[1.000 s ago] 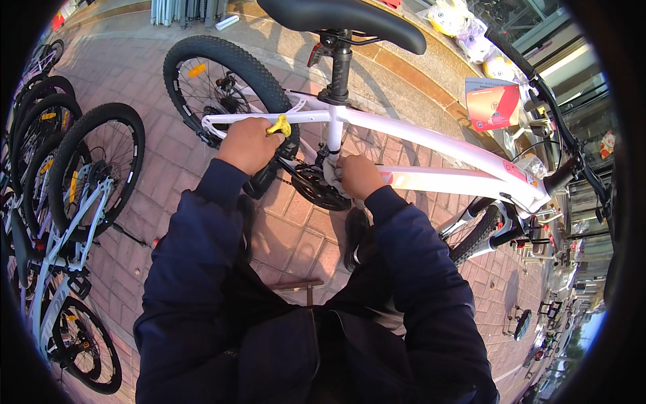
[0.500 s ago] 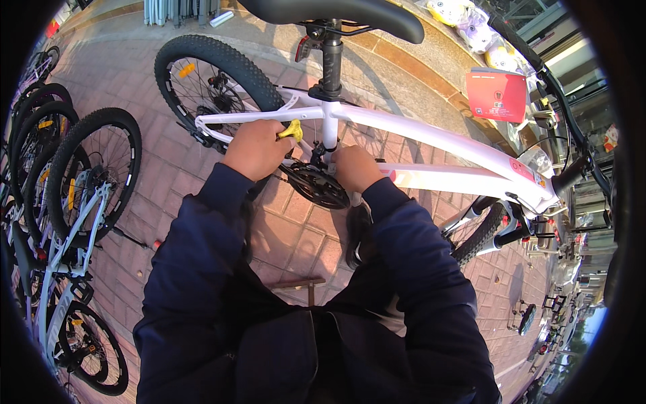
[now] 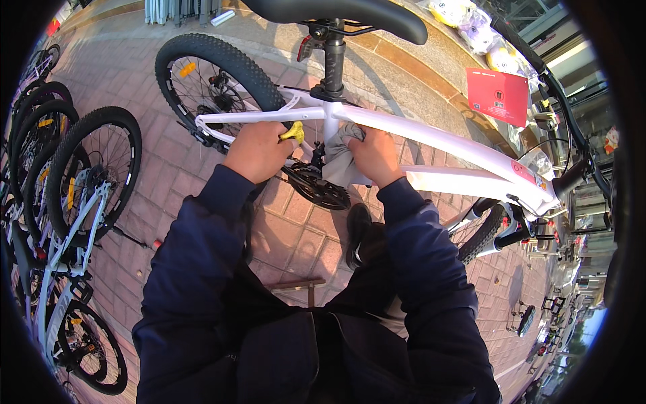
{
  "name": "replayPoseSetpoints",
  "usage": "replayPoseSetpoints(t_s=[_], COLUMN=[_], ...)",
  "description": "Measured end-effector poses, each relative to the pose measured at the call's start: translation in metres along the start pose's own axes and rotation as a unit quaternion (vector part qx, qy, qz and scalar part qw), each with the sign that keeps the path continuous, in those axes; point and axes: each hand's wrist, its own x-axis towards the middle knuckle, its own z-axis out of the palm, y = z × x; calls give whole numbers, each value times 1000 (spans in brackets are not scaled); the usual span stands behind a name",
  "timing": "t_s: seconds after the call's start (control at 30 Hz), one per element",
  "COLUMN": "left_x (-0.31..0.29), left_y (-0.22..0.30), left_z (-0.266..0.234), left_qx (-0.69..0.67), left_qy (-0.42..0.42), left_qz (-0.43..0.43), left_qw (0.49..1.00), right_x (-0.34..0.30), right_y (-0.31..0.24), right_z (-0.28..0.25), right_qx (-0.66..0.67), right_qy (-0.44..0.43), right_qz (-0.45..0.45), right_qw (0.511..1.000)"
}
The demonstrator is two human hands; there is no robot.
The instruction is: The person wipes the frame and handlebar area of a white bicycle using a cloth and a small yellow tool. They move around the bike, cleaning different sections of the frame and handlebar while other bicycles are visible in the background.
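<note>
A white bicycle frame (image 3: 431,138) with a black saddle (image 3: 336,10) stands in front of me on red brick paving. My left hand (image 3: 259,149) is closed around a small yellow object (image 3: 293,132) beside the seat tube, just under the rear stay. My right hand (image 3: 375,155) presses a grey cloth (image 3: 338,158) against the seat tube where it meets the top tube. The black chainring (image 3: 316,185) sits just below both hands. The rear wheel (image 3: 208,84) is at upper left.
A row of parked bicycles (image 3: 74,202) with black tyres lines the left side. A red tag (image 3: 498,94) hangs near the handlebar (image 3: 572,135) at right. My black shoe (image 3: 356,232) rests on the paving (image 3: 168,168) under the frame. A stone kerb runs behind.
My right hand has moved up from the lower frame to the seat tube junction, with the grey cloth now showing. The left hand stays by the yellow object. The view has tilted slightly.
</note>
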Motion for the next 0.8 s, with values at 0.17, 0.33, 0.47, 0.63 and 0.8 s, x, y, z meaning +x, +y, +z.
replayPoseSetpoints(t_s=[0.17, 0.33, 0.47, 0.63, 0.8], left_x=[0, 0, 1, 2, 2], left_y=[0, 1, 2, 2, 3], left_z=[0, 1, 3, 3, 2], left_qx=[5, 6, 3, 7, -1], left_qy=[-14, -8, -11, -23, -16], left_qz=[-18, -13, -16, -11, -13], left_qw=[1000, 1000, 1000, 1000, 1000], right_x=[0, 5, 2, -1, -1], right_y=[4, 2, -7, -4, -10], right_z=[16, 7, 11, 11, 0], right_qx=[-98, 197, 591, 429, 350], right_qy=[-96, -64, 70, -49, -89], right_qz=[22, 118, 177, 244, 232], right_qw=[990, 971, 784, 868, 903])
